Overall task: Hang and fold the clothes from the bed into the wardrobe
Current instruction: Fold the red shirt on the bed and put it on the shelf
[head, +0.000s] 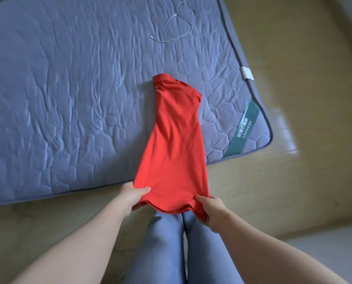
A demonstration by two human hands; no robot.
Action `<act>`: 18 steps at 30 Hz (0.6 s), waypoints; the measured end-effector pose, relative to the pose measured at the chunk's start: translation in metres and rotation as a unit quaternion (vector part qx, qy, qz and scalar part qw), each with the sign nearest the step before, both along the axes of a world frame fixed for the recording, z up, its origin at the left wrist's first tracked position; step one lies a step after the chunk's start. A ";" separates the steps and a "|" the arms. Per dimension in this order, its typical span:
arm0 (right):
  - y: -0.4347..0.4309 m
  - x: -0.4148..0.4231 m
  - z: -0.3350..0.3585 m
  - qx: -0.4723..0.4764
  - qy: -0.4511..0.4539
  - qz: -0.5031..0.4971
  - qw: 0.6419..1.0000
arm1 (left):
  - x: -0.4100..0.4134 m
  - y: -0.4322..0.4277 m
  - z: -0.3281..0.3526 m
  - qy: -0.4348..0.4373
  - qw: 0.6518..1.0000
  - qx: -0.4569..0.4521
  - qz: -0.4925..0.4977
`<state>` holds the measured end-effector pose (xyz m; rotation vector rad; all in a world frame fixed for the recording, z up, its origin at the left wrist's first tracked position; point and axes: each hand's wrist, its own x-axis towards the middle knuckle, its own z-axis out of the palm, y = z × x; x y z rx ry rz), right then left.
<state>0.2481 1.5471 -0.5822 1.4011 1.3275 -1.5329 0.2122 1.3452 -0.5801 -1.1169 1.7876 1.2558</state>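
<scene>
A red polo shirt (176,144), folded lengthwise into a narrow strip, lies with its collar end on the blue quilted mattress (68,95). Its hem end is lifted off the bed's near edge. My left hand (133,196) pinches the hem's left corner, thumb on top. The right corner of the hem is gripped by my right hand (212,212), again with the thumb on top. The wardrobe is out of view.
A white charging cable (179,25) lies coiled on the mattress near its far right side. The mattress corner with a green label (245,128) points right. Yellowish floor (304,78) surrounds the bed. My legs (183,242) in blue-grey trousers stand at the bed's edge.
</scene>
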 end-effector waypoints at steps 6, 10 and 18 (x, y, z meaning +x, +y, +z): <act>0.003 0.039 0.042 -0.021 -0.071 0.021 0.997 | 0.036 0.005 0.034 -0.031 0.999 0.005 -0.008; 0.007 0.033 0.040 -0.031 -0.071 -0.014 0.997 | 0.023 0.002 0.028 0.017 0.999 0.023 0.021; 0.011 -0.076 0.020 -0.061 0.032 -0.166 0.984 | -0.097 0.021 0.017 0.048 0.981 0.129 0.135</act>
